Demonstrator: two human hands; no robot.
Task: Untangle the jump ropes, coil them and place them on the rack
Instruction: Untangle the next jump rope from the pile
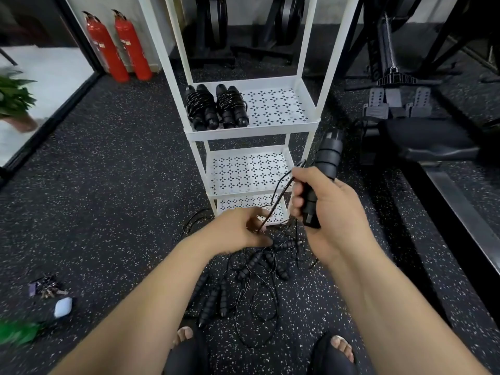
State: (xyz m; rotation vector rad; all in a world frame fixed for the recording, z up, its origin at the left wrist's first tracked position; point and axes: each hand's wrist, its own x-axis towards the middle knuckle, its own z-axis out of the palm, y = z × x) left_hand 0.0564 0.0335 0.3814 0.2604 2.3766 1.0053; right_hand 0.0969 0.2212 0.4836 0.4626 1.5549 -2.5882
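Right hand grips a black ribbed foam handle; left hand fingers pinch its thin black cord; tugging may tighten the six-o'clock black rope tangle.

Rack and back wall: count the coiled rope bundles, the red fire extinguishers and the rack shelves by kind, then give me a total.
Coiled rope bundles: 2
Red fire extinguishers: 2
Rack shelves: 3
Total: 7

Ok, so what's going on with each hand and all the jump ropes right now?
Right hand: grips a rope handle, tilted upward.
Left hand: pinches a cord.
Coiled ropes: two, lying side by side on a rack shelf.
Floor ropes: tangled in a pile.
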